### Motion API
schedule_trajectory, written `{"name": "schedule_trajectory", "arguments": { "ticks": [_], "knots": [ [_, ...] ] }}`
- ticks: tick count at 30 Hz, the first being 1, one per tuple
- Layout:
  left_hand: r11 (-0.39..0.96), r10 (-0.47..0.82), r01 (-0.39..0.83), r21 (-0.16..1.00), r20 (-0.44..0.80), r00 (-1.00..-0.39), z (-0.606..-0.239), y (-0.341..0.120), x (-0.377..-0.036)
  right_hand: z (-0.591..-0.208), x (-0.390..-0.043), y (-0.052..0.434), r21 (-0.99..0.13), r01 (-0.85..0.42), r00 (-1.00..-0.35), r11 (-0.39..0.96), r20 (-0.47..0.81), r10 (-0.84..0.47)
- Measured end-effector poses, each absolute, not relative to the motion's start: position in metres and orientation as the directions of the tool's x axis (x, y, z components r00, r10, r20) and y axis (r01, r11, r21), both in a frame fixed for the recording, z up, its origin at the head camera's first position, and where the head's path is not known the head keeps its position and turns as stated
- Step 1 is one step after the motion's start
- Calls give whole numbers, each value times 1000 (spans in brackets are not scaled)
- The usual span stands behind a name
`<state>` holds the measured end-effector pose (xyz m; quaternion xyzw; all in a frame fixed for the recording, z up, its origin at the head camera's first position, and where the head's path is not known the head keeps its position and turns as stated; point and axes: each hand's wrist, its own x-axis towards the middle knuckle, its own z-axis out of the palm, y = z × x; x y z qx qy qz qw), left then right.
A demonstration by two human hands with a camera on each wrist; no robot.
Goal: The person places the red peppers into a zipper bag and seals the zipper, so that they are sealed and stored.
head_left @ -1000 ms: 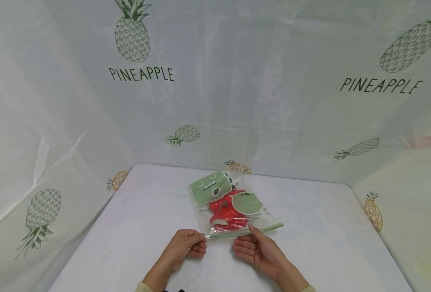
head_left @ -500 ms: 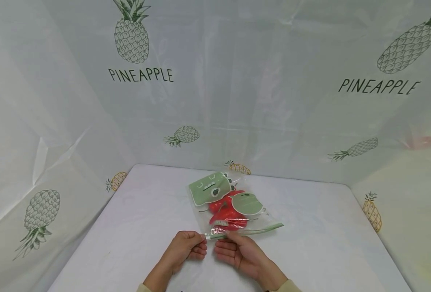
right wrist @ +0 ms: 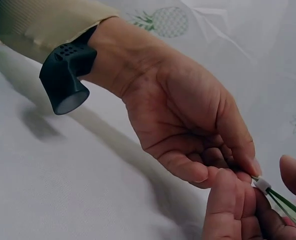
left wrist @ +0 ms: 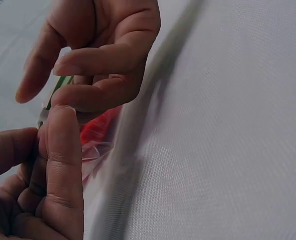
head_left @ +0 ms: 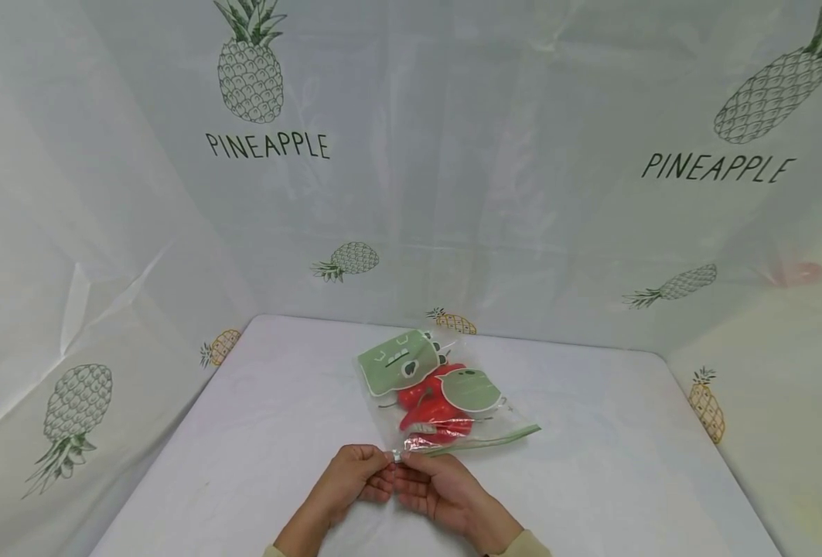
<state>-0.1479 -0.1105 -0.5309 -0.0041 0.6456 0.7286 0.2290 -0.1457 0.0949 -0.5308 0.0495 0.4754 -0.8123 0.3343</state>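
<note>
A clear zip bag (head_left: 472, 389) printed with green cartoon shapes lies flat on the table. Red peppers (head_left: 433, 410) with thin stems show through it. Along the near edge runs its green zip strip (head_left: 499, 441), with a white slider (right wrist: 262, 185) at the left end. My left hand (head_left: 346, 478) pinches the bag's left corner beside the slider, between thumb and fingers. Close against it is my right hand (head_left: 445, 495), its thumb and fingers on either side of the strip at the slider. In the left wrist view, a gap shows between the right thumb (left wrist: 34, 75) and fingers.
The white-covered table (head_left: 612, 456) is surrounded on three sides by pale sheeting (head_left: 494, 193) printed with pineapples. A black wrist camera (right wrist: 70, 75) is strapped at the left sleeve.
My right hand has moved left along the zip strip, from its middle to the slider end next to my left hand. The left hand keeps its pinch, and the bag has hardly moved.
</note>
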Motion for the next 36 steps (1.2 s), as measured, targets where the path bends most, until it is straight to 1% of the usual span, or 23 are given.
{"name": "schedule_trajectory", "arguments": {
  "ticks": [6, 18, 29, 36],
  "knots": [
    [-64, 338, -331, 941, -291, -895, -531, -110, -147, -531, -146, 92, -752, 582, -787, -311, -423, -449],
    [-53, 346, -313, 948, -277, -897, -533, -110, -146, -536, -145, 87, -761, 569, -804, -313, -433, -408],
    [-67, 308, -282, 957, -249, -918, -531, -106, -146, -535, -146, 85, -790, 527, -836, -314, -415, -360],
    [-69, 276, -285, 956, -257, -926, -532, -110, -148, -532, -147, 89, -792, 523, -846, -315, -437, -306]
  ]
}}
